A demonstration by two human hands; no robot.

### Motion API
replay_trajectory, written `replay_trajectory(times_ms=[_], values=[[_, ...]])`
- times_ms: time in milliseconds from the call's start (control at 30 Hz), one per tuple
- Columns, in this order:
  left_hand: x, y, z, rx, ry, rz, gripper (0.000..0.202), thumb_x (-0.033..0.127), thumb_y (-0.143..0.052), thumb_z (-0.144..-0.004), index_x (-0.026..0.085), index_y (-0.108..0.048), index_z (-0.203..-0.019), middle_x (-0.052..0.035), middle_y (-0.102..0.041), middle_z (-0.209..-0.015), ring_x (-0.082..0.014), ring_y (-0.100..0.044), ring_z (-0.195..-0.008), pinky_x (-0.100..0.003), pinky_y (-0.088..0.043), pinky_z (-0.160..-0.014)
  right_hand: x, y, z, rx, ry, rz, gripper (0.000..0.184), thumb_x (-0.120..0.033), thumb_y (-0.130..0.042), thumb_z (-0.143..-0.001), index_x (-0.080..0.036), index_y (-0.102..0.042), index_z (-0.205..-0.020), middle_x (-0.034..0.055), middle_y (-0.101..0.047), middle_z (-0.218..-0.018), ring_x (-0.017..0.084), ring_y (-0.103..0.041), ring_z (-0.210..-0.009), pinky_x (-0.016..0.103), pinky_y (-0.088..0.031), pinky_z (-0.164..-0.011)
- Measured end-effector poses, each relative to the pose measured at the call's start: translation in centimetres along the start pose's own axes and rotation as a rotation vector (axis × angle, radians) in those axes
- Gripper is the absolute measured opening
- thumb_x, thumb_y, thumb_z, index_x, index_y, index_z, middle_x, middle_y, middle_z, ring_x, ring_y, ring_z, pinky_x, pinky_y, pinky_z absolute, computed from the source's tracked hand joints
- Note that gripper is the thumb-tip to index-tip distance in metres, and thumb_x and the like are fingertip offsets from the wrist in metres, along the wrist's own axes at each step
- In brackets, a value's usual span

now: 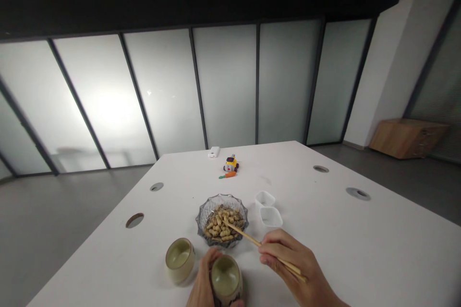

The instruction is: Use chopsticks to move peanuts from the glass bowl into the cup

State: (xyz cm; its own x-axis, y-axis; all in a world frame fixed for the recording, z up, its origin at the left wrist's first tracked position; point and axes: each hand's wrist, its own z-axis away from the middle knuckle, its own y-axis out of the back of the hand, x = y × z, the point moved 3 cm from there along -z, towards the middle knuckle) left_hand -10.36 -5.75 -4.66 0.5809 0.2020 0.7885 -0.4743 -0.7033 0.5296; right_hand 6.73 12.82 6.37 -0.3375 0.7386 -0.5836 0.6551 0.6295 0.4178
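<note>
My right hand (293, 261) is closed around a pair of wooden chopsticks (248, 236), whose tips reach into the peanuts (219, 228). These unshelled peanuts lie in a scalloped glass bowl (202, 213), along with what look like striped sunflower seeds. Below the bowl, the fingers of my left hand (203, 280) wrap around a ceramic cup (226, 278) with a greenish inside; its inside shows no contents. A second, similar cup (180, 261) stands on the table to the left of that hand, touched by neither hand.
Two small clear plastic containers (271, 217) sit right of the bowl. Farther back on the white table (288, 177) are a yellow toy car (231, 164), an orange carrot-shaped item (228, 175) and a white box-like device (213, 152). Round holes (135, 220) pierce the tabletop.
</note>
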Motion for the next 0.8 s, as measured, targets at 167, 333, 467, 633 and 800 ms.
replay_trajectory(times_ms=[167, 333, 467, 633, 800], values=[[-1.8, -0.3, 0.0, -0.102, 0.005, 0.025, 0.090, 0.029, -0.085, -0.066, 0.017, -0.049, -0.148, -0.0192, -0.066, -0.143, -0.0409, -0.064, -0.135, -0.050, -0.056, -0.112, -0.4, 0.6, 0.1, 0.107, 0.030, 0.007, 0.013, -0.022, -0.065, -0.104, -0.025, -0.076, -0.100, 0.0057, -0.072, -0.093, 0.018, -0.075, -0.078, 0.022, -0.060, -0.069], [-2.2, -0.1, 0.1, -0.156, -0.033, 0.069, 0.089, 0.030, -0.080, -0.072, 0.013, -0.043, -0.151, -0.0245, -0.059, -0.151, -0.0417, -0.058, -0.143, -0.053, -0.049, -0.119, -0.2, 1.8, -0.1, 0.148, -0.083, 0.013, 0.020, -0.027, -0.065, -0.104, -0.024, -0.079, -0.090, 0.0059, -0.074, -0.088, 0.019, -0.075, -0.076, 0.022, -0.060, -0.068], [-0.7, 0.3, 0.0, -0.158, 0.011, 0.041, 0.091, 0.028, -0.080, -0.069, 0.014, -0.045, -0.152, -0.0233, -0.059, -0.152, -0.0410, -0.058, -0.143, -0.051, -0.049, -0.119, 0.6, 4.4, -0.2, 0.238, -0.215, -0.023, 0.027, -0.039, -0.068, -0.102, -0.024, -0.081, -0.085, 0.0075, -0.076, -0.089, 0.022, -0.075, -0.081, 0.024, -0.061, -0.070], [1.0, 0.8, -0.2, -0.132, 0.076, 0.016, 0.096, 0.026, -0.084, -0.063, 0.017, -0.047, -0.151, -0.0190, -0.067, -0.144, -0.0415, -0.064, -0.135, -0.052, -0.051, -0.116, 1.8, 6.5, -0.1, 0.200, -0.326, -0.255, 0.036, -0.052, -0.070, -0.099, -0.022, -0.082, -0.083, 0.0086, -0.073, -0.085, 0.024, -0.071, -0.078, 0.032, -0.062, -0.069], [1.7, 1.1, 0.0, -0.082, 0.040, 0.086, 0.092, 0.022, -0.080, -0.066, 0.018, -0.043, -0.151, -0.0178, -0.069, -0.141, -0.0376, -0.067, -0.131, -0.051, -0.053, -0.113, 0.8, 5.8, -0.3, 0.070, -0.398, -0.313, 0.043, -0.056, -0.068, -0.099, -0.021, -0.079, -0.075, 0.0063, -0.069, -0.078, 0.022, -0.068, -0.069, 0.031, -0.060, -0.065]])
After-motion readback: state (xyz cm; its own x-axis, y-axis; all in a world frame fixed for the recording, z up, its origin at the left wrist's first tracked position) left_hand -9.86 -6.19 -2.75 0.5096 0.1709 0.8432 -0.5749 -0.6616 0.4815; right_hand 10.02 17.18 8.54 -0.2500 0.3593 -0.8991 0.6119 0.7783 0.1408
